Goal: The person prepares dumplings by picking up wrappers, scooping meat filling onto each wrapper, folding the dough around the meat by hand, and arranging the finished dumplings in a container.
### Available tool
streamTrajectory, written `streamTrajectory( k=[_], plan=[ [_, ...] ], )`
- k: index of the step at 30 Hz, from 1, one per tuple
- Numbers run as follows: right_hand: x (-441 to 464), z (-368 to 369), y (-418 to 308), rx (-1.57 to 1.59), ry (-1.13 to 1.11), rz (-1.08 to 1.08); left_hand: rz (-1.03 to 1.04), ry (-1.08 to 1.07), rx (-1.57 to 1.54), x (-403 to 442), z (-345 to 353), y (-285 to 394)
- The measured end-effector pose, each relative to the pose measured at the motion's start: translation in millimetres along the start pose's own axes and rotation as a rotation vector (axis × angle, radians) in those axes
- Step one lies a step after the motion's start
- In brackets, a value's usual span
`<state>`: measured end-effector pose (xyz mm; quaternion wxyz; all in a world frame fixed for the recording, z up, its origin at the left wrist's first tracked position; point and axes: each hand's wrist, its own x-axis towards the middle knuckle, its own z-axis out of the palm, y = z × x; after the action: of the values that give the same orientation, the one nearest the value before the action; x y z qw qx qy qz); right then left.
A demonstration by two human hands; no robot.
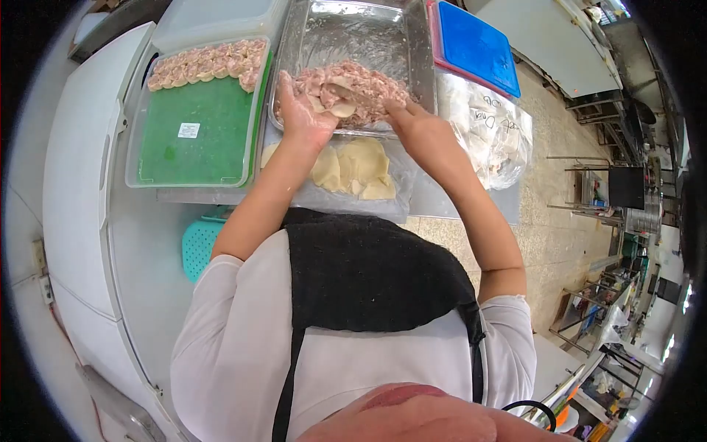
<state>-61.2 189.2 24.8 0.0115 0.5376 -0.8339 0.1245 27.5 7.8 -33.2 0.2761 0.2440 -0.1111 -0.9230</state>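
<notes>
Over the near edge of a metal tray [361, 29], my left hand [303, 118] holds a round dough wrapper [340, 109] with some meat filling on it. My right hand [420, 129] grips a thin spreading tool [353, 93], whose blade touches the filling at the wrapper. Pink minced meat [379, 81] is heaped in the tray behind and between both hands. More flat yellowish wrappers [364, 166] lie on a plastic sheet just in front of the tray.
On the left, a green-bottomed container [199, 140] holds rows of filled dumplings [213, 62]. To the right are a blue lid [479, 46] and a plastic bag with writing [490, 136]. A turquoise basket [199, 247] sits below the table's left part.
</notes>
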Motion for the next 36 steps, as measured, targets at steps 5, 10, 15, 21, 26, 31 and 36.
streamTrajectory(
  k=[5,10,15,21,26,31,36],
  plan=[
    [2,-38,14,-0.189,-0.146,-0.064,0.011,0.048,-0.009,-15,20,0],
    [4,-28,22,-0.022,-0.037,-0.253,0.029,0.111,-0.129,-26,42,-9],
    [11,-41,63,0.622,0.061,-0.145,0.129,-0.332,0.266,-28,10,-3],
    [3,-71,76,0.721,-0.381,-0.113,0.712,-0.491,1.435,-58,46,2],
    [0,-42,79,0.746,-0.304,-0.31,0.368,-0.729,1.56,-52,45,8],
    [26,-3,100,0.752,-0.302,-0.477,0.466,-0.744,1.896,-46,39,2],
    [19,-3,81,0.268,0.033,-0.407,0.325,-0.257,1.731,5,-19,2]
  ],
)
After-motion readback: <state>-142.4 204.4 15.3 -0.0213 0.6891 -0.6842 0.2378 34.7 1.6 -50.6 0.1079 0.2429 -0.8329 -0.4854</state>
